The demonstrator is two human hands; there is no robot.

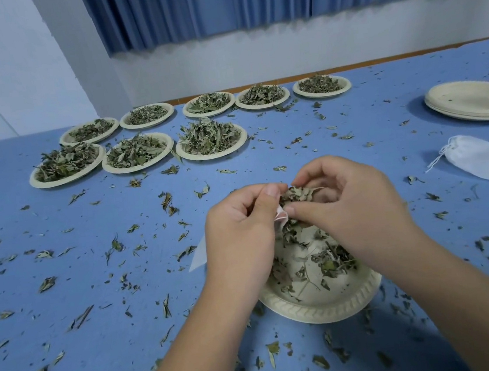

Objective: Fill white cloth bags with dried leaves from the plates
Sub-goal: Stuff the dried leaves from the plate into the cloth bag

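My left hand (pixel 239 231) grips a white cloth bag (pixel 198 256), mostly hidden under the hand, with its rim showing between my hands. My right hand (pixel 348 201) pinches a clump of dried leaves (pixel 297 194) at the bag's mouth. Both hands hover over a cream paper plate (pixel 321 304) that holds a thin scatter of leaves. Another white bag (pixel 484 162) with a drawstring lies flat at the right edge.
Several leaf-filled plates (pixel 211 142) stand in two rows at the back of the blue table (pixel 95 278). A stack of bare plates (pixel 474 99) sits at the far right. Loose leaf bits litter the whole tabletop.
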